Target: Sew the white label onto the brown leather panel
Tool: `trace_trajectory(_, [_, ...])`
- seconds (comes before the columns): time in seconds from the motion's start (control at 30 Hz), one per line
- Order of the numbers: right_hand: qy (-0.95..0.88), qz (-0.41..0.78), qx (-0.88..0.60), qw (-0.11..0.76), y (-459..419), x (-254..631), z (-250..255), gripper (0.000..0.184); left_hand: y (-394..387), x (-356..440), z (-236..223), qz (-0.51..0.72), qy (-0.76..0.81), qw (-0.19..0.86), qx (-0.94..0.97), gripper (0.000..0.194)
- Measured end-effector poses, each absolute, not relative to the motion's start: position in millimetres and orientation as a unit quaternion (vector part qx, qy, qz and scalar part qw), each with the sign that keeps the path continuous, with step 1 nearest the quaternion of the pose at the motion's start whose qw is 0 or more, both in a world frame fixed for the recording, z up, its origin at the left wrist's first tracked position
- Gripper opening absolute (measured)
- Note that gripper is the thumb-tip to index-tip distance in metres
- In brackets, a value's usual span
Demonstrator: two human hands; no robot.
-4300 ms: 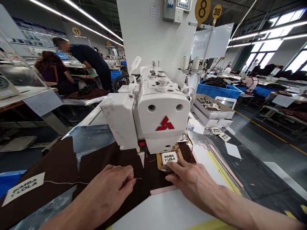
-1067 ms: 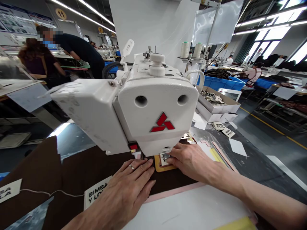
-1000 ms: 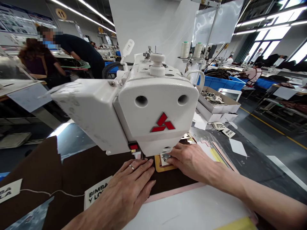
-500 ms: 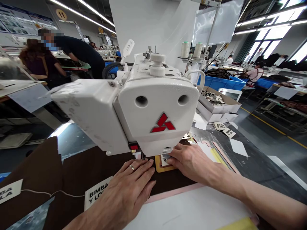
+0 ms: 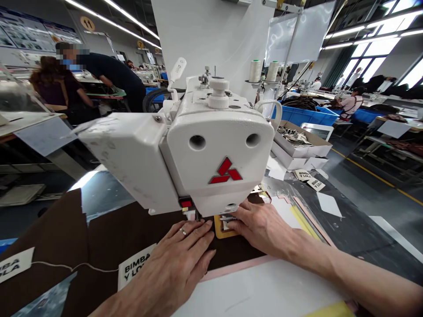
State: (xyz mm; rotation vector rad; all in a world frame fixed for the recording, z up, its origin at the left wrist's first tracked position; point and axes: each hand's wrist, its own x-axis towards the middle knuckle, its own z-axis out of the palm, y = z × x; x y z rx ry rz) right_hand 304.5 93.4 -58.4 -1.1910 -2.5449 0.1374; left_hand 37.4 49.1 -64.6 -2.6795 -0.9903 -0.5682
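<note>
A white sewing machine head point(image 5: 205, 149) with a red emblem fills the middle. Under it lies dark brown fabric point(image 5: 132, 233) with a tan clamp frame point(image 5: 220, 229) round a small white label. My left hand point(image 5: 175, 264), a ring on one finger, lies flat and open on the fabric just left of the needle. My right hand point(image 5: 261, 226) rests beside the frame, its fingertips touching the label under the machine's foot. A sewn "BIMBA Y LOLA" label point(image 5: 134, 269) lies by my left wrist; a thread runs from it to another label point(image 5: 15, 269) at the far left.
Loose labels point(image 5: 309, 179) and white boxes point(image 5: 297, 147) of labels sit at the right. Thread cones point(image 5: 264, 70) stand behind the machine. Two people point(image 5: 99, 83) work at a table at the back left. Blue bins point(image 5: 306, 115) stand at the back right.
4.3 s ago my left hand pinched a thread and my right fingers pressed the label; now the view is closer and the left hand lies flat. Over the last second, little changed.
</note>
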Motion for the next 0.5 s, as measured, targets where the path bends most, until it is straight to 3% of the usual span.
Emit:
trace_trajectory(0.3, [-0.925, -0.002, -0.310, 0.220, 93.6, 310.0, -50.3, 0.026, 48.4, 39.6, -61.9, -0.208, -0.344, 0.107, -0.909, 0.032])
trace_trajectory(0.5, [-0.900, 0.114, -0.323, 0.270, 101.8, 312.8, -58.8, 0.027, 47.6, 53.1, -58.1, -0.216, -0.374, 0.062, -0.900, 0.028])
